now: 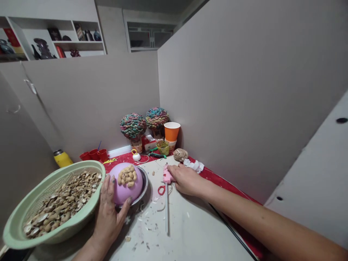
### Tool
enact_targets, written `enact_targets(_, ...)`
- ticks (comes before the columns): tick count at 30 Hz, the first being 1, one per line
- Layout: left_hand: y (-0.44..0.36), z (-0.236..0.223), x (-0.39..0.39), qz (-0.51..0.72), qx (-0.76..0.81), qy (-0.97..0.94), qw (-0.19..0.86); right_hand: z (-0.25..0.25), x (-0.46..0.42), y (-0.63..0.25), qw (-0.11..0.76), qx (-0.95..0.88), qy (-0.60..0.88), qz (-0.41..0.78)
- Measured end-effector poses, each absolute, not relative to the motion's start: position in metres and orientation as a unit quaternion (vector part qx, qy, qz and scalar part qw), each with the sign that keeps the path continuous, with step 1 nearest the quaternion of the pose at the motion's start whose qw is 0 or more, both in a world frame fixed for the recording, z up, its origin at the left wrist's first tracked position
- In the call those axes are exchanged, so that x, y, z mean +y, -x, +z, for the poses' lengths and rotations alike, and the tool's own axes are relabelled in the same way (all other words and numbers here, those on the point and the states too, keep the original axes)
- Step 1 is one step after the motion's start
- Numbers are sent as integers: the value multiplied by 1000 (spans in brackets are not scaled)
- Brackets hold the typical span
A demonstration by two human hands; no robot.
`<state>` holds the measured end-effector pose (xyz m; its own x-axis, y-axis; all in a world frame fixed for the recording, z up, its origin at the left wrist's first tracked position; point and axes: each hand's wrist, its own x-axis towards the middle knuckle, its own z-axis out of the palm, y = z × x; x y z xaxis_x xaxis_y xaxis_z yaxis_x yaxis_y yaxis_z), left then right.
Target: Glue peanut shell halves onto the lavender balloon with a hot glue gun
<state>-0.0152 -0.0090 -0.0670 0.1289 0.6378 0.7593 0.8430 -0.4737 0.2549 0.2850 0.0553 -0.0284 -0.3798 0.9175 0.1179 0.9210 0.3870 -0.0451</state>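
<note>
- We have the left hand against the near left side of a purple balloon, its fingers open and spread along the curve.
- We see the balloon sitting in a metal bowl on the pale surface, with a patch of peanut shells on its top.
- Our right hand has its fingers closed over the handle of a pink glue gun; the undersides of those fingers are hidden from us.
- The gun is to the right of the bowl, nozzle pointing away from us, with a long pale glue stick running back towards us.
- Just beside the gun we find a red loop-shaped handle, and small scraps are scattered nearer to us.
- To our left, a light green basket holds a heap of loose shells.
- Beyond the gun we have a ball of twine and crumpled white tissue.
- At the back stand two multicoloured tree-like ornaments, an orange paper cup to their right, and red cups further left, near a yellow bottle.
</note>
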Motion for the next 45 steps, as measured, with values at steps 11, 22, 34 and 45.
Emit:
enact_targets(11, 14, -69, -11, -428, -503, 743, 112, -43, 54, -290, 91, -822, 561, -10)
enact_targets(22, 15, -73, -7, -419, -499, 745, 141, -51, 58, -317, 323, -756, 552, 136)
enact_targets(34, 12, -74, -9, -417, -494, 740, 188, -32, 60, -309, 535, -585, 418, 444)
enact_targets(45, 7, -50, -46, -413, -456, 751, 241, -14, 77, -276, 578, -529, 288, 550)
